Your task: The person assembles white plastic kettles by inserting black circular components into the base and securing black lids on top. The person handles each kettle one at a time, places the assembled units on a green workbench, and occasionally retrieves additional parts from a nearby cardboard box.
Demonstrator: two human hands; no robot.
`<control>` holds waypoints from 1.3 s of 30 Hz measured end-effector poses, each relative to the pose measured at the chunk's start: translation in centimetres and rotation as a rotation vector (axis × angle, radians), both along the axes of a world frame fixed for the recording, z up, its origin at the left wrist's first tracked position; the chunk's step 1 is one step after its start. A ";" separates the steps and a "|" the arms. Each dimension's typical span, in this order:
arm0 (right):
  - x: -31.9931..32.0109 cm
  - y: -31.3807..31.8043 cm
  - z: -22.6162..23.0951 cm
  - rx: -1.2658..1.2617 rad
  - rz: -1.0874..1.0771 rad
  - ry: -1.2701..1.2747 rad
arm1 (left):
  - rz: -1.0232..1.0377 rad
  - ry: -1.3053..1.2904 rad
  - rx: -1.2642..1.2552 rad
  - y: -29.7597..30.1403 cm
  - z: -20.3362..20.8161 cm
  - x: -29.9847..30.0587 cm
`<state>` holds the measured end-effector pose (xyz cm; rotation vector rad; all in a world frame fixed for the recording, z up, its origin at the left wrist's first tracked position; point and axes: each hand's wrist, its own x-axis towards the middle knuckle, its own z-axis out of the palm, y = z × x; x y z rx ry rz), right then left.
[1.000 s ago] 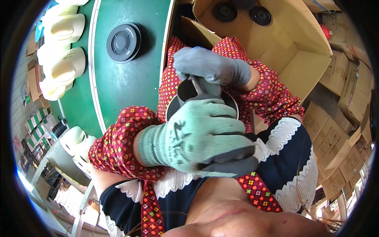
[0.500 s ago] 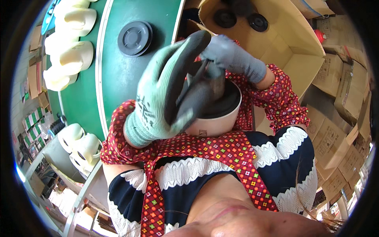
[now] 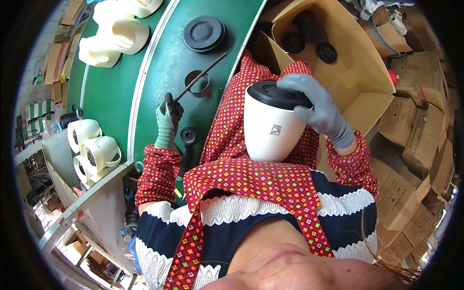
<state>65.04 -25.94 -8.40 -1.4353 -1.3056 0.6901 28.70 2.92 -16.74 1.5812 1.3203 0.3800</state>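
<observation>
Under right hand, lid half-hidden

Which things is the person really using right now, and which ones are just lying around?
In use:
- right hand gripping the black lid on the white pot
- left hand holding a thin dark rod over the green belt

Lying about:
- black disc on the belt
- cream shells
- white pots on the side shelf
- cardboard box with black lids
</observation>
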 end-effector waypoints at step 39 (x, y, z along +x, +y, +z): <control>-8.1 10.6 -6.8 -0.267 -0.094 0.800 | 0.421 0.420 0.637 13.6 8.3 -5.6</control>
